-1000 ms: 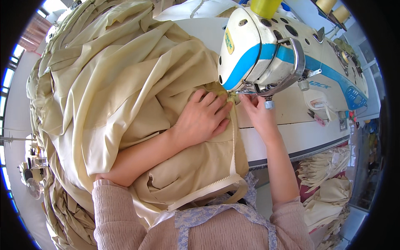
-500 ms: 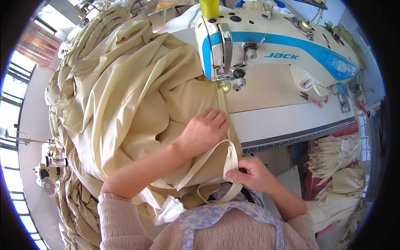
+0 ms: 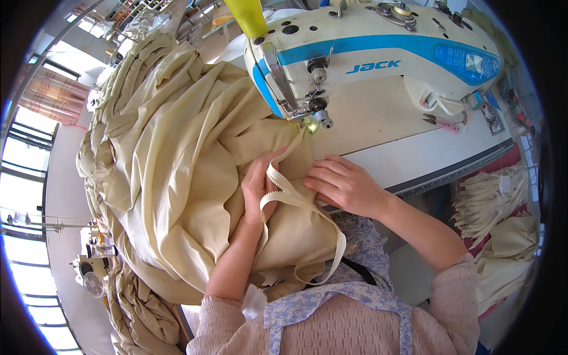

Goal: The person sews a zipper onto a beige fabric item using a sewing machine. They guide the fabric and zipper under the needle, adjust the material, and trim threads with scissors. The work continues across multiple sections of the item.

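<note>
Cream zipper tape [image 3: 337, 234] runs from under the presser foot of the sewing machine [image 3: 378, 59], bends into a toothed loop and trails down over the beige fabric [image 3: 177, 148]. My left hand [image 3: 255, 188] is closed on the zipper just in front of the needle, its fingertips partly hidden by the tape. To its right, my right hand [image 3: 346, 186] lies with fingers stretched out on the fabric at the table's near edge, gripping nothing visible. The fabric heaps up in deep folds left of the machine.
A yellow cup [image 3: 246, 16] stands on the machine head. Pink-handled snips [image 3: 441, 123] lie under the machine's right end. A dark ruler strip [image 3: 449, 171] lines the table's front edge. Bundled cream pieces [image 3: 491, 198] lie at lower right; another machine [image 3: 92, 266] stands far left.
My left hand has turned and lifted the zipper into a loop. My right hand has let go of the lower tape and moved up onto the fabric. The view has shifted slightly.
</note>
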The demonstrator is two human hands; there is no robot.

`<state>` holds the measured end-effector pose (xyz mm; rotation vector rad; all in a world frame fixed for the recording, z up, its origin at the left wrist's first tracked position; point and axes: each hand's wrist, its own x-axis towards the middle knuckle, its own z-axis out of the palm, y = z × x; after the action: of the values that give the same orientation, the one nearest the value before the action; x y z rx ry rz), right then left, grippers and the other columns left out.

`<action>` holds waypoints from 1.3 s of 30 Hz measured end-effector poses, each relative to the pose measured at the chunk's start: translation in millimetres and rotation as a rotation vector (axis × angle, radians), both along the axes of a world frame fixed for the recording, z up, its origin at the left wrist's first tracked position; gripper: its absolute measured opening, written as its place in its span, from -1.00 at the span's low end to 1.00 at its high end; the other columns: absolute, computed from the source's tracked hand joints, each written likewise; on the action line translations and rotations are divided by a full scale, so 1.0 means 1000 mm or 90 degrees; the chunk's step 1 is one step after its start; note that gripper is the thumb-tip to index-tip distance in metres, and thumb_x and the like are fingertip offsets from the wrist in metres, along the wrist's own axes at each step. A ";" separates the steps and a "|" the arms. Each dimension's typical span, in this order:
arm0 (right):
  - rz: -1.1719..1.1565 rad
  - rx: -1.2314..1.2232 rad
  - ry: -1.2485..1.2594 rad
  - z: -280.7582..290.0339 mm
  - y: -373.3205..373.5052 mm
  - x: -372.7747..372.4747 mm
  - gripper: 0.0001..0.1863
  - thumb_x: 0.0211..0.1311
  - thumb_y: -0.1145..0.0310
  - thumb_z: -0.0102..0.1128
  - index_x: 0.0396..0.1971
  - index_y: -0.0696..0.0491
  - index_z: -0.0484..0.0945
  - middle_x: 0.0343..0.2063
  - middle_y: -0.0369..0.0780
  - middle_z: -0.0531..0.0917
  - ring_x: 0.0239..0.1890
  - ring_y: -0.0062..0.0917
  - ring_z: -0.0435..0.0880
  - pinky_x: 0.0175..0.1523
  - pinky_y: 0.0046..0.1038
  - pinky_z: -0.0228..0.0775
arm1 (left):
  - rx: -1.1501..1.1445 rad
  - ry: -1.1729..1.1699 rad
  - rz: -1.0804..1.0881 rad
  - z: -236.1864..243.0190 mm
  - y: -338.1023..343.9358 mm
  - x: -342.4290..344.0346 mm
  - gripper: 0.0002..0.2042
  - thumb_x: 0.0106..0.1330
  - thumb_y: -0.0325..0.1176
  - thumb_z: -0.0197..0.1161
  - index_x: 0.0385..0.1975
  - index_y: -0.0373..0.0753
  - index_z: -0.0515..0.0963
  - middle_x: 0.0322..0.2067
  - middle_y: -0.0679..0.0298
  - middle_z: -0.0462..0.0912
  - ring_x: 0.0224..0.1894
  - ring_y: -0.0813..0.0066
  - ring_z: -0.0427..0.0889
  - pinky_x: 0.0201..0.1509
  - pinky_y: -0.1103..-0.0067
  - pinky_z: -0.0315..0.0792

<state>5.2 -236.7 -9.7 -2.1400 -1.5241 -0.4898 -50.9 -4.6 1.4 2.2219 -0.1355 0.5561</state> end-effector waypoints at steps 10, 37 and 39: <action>0.027 0.081 -0.044 -0.012 0.015 0.003 -0.72 0.05 0.42 0.26 -0.20 0.17 0.69 -0.02 -0.11 0.72 0.04 -0.29 0.69 0.19 -0.23 0.54 | 0.199 -0.125 -0.109 0.028 -0.003 0.038 -0.81 0.41 -0.54 0.12 -0.05 -0.25 0.60 -0.06 0.17 0.76 0.04 0.10 0.71 0.21 0.23 0.51; -0.038 0.019 0.003 -0.007 0.007 0.008 -0.57 0.17 0.39 0.15 0.01 0.30 0.62 0.06 -0.01 0.66 0.23 -0.21 0.58 0.38 -0.14 0.34 | 0.432 -0.084 -0.176 0.028 -0.016 0.052 -0.77 0.20 -0.48 0.30 -0.13 -0.22 0.63 -0.01 0.33 0.75 0.10 0.29 0.65 0.27 0.20 0.32; -0.038 0.016 0.007 -0.008 0.007 0.008 -0.61 0.16 0.40 0.16 -0.06 0.30 0.65 0.05 0.00 0.66 0.23 -0.21 0.58 0.38 -0.14 0.34 | 0.430 -0.093 -0.170 0.025 -0.018 0.052 -0.77 0.19 -0.48 0.31 -0.14 -0.22 0.63 -0.01 0.33 0.76 0.09 0.30 0.65 0.27 0.20 0.32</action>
<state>13.6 -229.7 -17.3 -2.1703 -1.4435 -0.5138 0.8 -22.4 26.0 2.7397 -0.7833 0.5784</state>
